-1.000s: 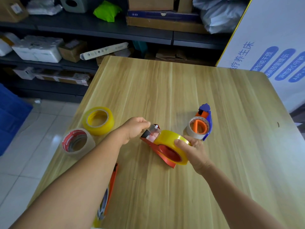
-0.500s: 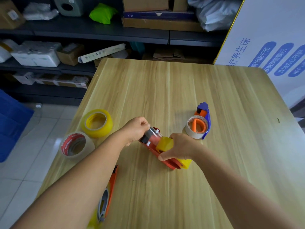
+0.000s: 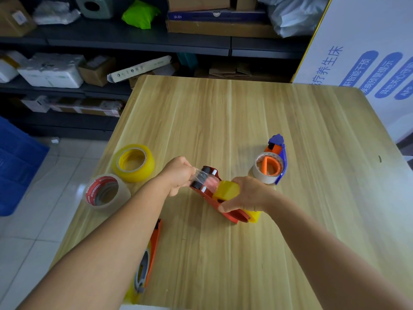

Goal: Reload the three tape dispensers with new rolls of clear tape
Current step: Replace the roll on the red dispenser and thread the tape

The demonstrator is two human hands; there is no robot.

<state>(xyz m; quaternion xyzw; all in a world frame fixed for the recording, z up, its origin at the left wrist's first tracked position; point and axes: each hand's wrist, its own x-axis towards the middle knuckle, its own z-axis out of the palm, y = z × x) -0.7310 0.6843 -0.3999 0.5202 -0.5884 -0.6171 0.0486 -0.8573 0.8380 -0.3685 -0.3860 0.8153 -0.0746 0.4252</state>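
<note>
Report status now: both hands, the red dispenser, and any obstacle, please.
Left hand pinches clear tape end. Right hand grips yellow roll on red dispenser. Nothing blocks.

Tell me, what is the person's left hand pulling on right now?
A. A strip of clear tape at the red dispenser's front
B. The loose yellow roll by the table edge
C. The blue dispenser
A: the left hand pinches clear tape stretched over the red dispenser's roller.

A storeroom: dark shelving (image 3: pixel 138 44) crammed with cartons (image 3: pixel 197 3) (some foam).
</note>
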